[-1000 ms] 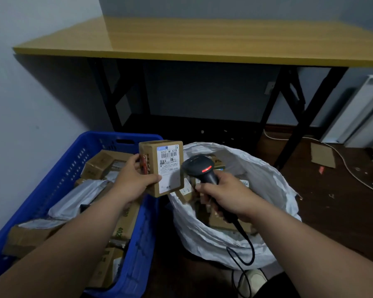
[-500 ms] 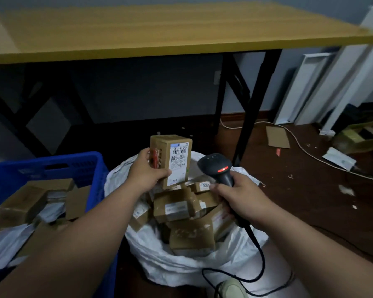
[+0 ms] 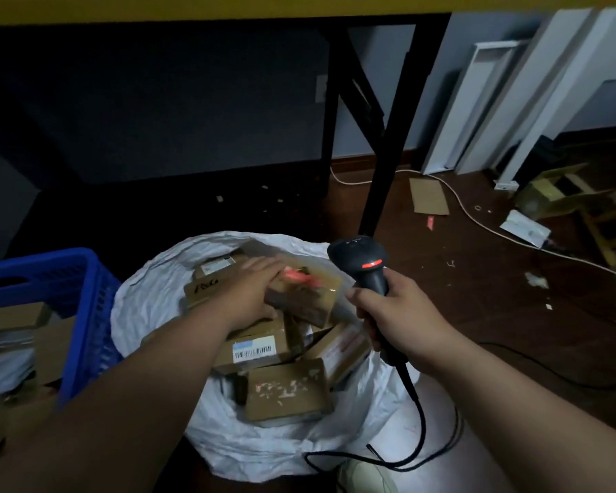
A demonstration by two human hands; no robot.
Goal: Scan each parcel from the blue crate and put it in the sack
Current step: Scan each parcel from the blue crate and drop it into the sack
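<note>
A dark wooden floor (image 3: 477, 314) runs under a yellow-edged table (image 3: 228, 10) on black legs, with white panels (image 3: 495, 101) leaning on the far wall, a cardboard scrap (image 3: 428, 195) and a pale cable (image 3: 477, 215) lying further back. In the head view, a white sack (image 3: 150, 297) stands open in the middle, packed with brown parcels; one near the front shows a barcode label (image 3: 253, 349). The blue crate (image 3: 82, 314) sits just left of the sack, touching it, with more boxes and a grey mailer inside. The left hand (image 3: 249, 293) reaches into the sack mouth and grips a parcel (image 3: 306, 297) lying tilted on top of the pile, fingers over its upper face and thumb beneath; the parcel is blurred. The right hand (image 3: 399, 318) is wrapped round the handle of a black scanner (image 3: 361, 259), held just right of the parcel above the sack's rim, a red light glowing on its head. Its black cord (image 3: 416, 421) loops down to the floor.
</note>
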